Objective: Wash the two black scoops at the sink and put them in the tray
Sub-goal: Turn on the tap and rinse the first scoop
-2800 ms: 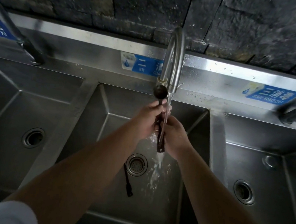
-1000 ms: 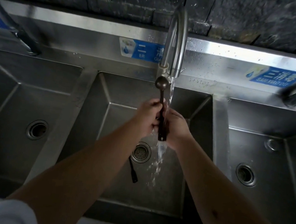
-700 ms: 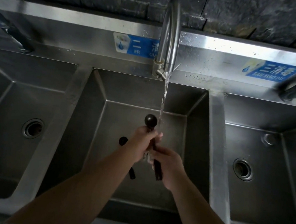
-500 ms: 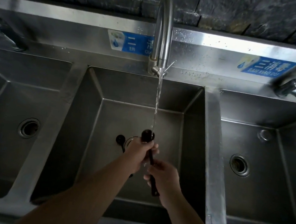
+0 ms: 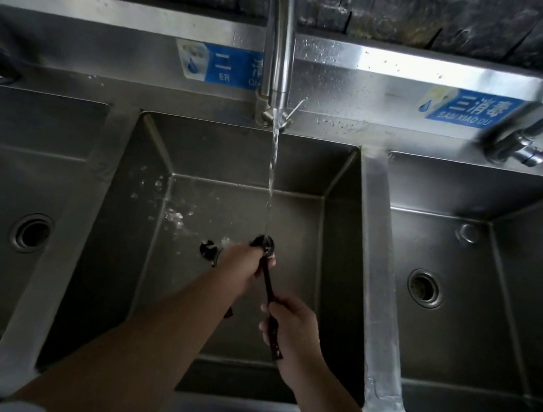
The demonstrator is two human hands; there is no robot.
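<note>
A long-handled black scoop (image 5: 269, 286) is held low in the middle sink basin (image 5: 252, 155), its round bowl under the running water. My left hand (image 5: 245, 266) is closed around the bowel-end of the handle, just below the bowl. My right hand (image 5: 293, 328) grips the lower part of the handle. A second black scoop (image 5: 208, 249) lies on the basin floor just left of my left hand, its handle mostly hidden under my forearm. No tray is in view.
The curved steel faucet (image 5: 281, 44) pours a thin stream into the middle basin. Basins with drains lie to the left (image 5: 31, 233) and right (image 5: 424, 288). A second tap (image 5: 526, 149) stands at the back right. A dark stone wall runs behind.
Both hands have lowered the scoop from right under the spout down toward the basin floor. My right hand has slid toward the handle's end. The second scoop's bowl has come into view.
</note>
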